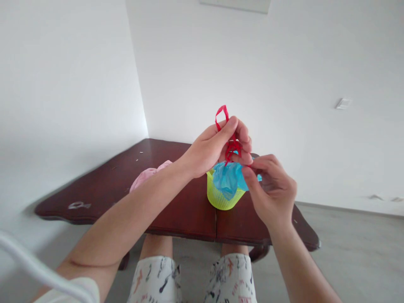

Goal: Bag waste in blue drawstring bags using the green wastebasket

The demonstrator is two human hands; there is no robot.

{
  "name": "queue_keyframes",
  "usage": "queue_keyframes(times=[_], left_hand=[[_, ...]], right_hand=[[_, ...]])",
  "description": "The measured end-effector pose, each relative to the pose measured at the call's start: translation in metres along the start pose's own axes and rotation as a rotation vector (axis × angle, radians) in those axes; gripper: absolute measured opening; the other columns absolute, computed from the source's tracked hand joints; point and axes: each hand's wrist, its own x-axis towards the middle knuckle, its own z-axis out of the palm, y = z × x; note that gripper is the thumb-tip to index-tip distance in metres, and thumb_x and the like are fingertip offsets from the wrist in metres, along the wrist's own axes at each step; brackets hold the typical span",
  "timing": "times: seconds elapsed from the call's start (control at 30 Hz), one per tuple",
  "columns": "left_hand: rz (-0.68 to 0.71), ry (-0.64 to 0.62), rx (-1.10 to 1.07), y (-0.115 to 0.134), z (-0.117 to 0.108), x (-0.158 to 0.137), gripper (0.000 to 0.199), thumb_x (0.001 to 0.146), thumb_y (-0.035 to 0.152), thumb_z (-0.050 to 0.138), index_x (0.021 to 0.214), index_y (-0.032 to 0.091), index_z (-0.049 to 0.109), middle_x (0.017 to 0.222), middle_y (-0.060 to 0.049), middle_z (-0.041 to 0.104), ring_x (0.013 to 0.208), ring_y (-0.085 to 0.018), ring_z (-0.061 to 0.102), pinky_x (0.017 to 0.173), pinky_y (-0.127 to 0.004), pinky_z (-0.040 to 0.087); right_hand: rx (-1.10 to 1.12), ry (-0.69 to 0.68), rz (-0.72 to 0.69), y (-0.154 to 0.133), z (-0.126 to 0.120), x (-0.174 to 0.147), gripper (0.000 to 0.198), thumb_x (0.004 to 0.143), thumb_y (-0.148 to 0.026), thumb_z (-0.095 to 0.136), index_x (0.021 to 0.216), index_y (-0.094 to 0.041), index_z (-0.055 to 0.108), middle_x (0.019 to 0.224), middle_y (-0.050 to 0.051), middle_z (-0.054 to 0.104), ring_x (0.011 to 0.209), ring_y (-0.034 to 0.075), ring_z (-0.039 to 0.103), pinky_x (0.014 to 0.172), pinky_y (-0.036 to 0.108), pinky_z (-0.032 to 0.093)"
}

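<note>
Left hand [214, 146]: fingers curl loosely around the tangled red ribbon [232, 147]. Right hand [275, 185]: fingers pinch its lower part at the crumpled blue plastic bag [227, 180], near the yellow-green mesh basket [222, 203].

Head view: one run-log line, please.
left hand: holds red strap | right hand: at blue bag | basket: on table, partly behind bag | cloth: on table

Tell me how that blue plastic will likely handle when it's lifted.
The blue plastic will probably be floppy, since it sags in loose folds by the yellow-green basket. It's likely light for its size, as it looks like thin film. Its glossy surface may make it somewhat slippery.
</note>
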Motion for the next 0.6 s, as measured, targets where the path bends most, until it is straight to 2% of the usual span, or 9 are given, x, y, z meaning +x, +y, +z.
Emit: queue_keyframes(times=[0.07,0.1,0.13,0.17,0.27,0.4,0.47,0.53,0.6], left_hand=[[-0.013,-0.026,0.031,0.000,0.000,-0.002,0.063,0.120,0.079,0.067,0.097,0.020,0.067,0.090,-0.003,0.077,0.074,-0.015,0.078,0.077,-0.028,0.072],[-0.020,-0.052,0.050,0.000,0.001,-0.004,0.062,0.120,0.078,0.067,0.096,0.020,0.069,0.090,-0.003,0.077,0.075,-0.015,0.078,0.079,-0.028,0.073],[-0.022,-0.079,0.072,0.001,0.003,-0.006,0.061,0.121,0.076,0.067,0.097,0.020,0.070,0.090,-0.004,0.077,0.076,-0.015,0.078,0.080,-0.029,0.073],[-0.020,-0.104,0.098,0.002,0.004,-0.008,0.060,0.122,0.075,0.066,0.097,0.020,0.072,0.090,-0.004,0.077,0.077,-0.016,0.078,0.081,-0.030,0.073],[0.030,-0.133,0.227,0.006,0.005,-0.013,0.060,0.125,0.071,0.062,0.097,0.020,0.074,0.088,-0.005,0.077,0.080,-0.019,0.078,0.081,-0.033,0.071],[0.204,-0.109,0.525,0.011,-0.001,-0.014,0.062,0.129,0.068,0.051,0.098,0.020,0.075,0.088,-0.006,0.077,0.083,-0.019,0.077,0.082,-0.034,0.067],[0.328,-0.070,0.737,0.010,-0.006,-0.015,0.060,0.131,0.064,0.048,0.102,0.020,0.077,0.095,-0.008,0.081,0.089,-0.020,0.079,0.088,-0.035,0.067],[0.464,-0.033,0.907,0.006,-0.010,-0.016,0.055,0.132,0.058,0.047,0.109,0.021,0.079,0.105,-0.011,0.085,0.098,-0.022,0.082,0.098,-0.039,0.067],[0.560,-0.028,0.949,-0.001,-0.013,-0.016,0.049,0.133,0.052,0.046,0.116,0.021,0.080,0.118,-0.014,0.089,0.113,-0.025,0.085,0.109,-0.043,0.067]], right_hand=[[-0.018,0.094,-0.103,0.004,-0.003,0.004,0.023,0.112,-0.044,0.085,0.127,-0.028,0.086,0.133,0.013,0.081,0.123,0.031,0.077,0.099,0.047,0.063],[0.007,0.094,-0.106,0.007,-0.004,0.006,0.033,0.113,-0.051,0.082,0.137,-0.028,0.082,0.144,0.014,0.079,0.136,0.034,0.075,0.108,0.051,0.063],[0.065,0.047,-0.065,0.010,-0.004,0.007,0.041,0.116,-0.058,0.077,0.146,-0.029,0.078,0.151,0.015,0.078,0.143,0.036,0.073,0.113,0.054,0.062],[0.148,-0.033,0.014,0.013,-0.004,0.008,0.046,0.119,-0.063,0.071,0.151,-0.030,0.075,0.151,0.014,0.080,0.142,0.035,0.075,0.113,0.053,0.063],[0.361,-0.232,0.271,0.022,-0.003,0.007,0.046,0.125,-0.068,0.059,0.145,-0.030,0.077,0.123,0.008,0.086,0.110,0.027,0.082,0.092,0.040,0.065],[0.312,-0.177,0.397,0.026,-0.001,0.006,0.045,0.117,-0.069,0.077,0.115,-0.026,0.088,0.095,0.003,0.083,0.078,0.018,0.069,0.066,0.029,0.052],[0.293,-0.157,0.461,0.024,0.000,0.006,0.045,0.109,-0.070,0.087,0.113,-0.025,0.090,0.081,0.001,0.077,0.063,0.015,0.057,0.054,0.027,0.040],[0.322,-0.164,0.520,0.021,0.000,0.007,0.046,0.105,-0.070,0.092,0.117,-0.026,0.091,0.072,-0.002,0.073,0.054,0.013,0.048,0.049,0.026,0.033],[0.376,-0.176,0.556,0.020,0.001,0.007,0.046,0.103,-0.071,0.093,0.119,-0.027,0.092,0.074,-0.001,0.075,0.057,0.014,0.055,0.051,0.025,0.040]])
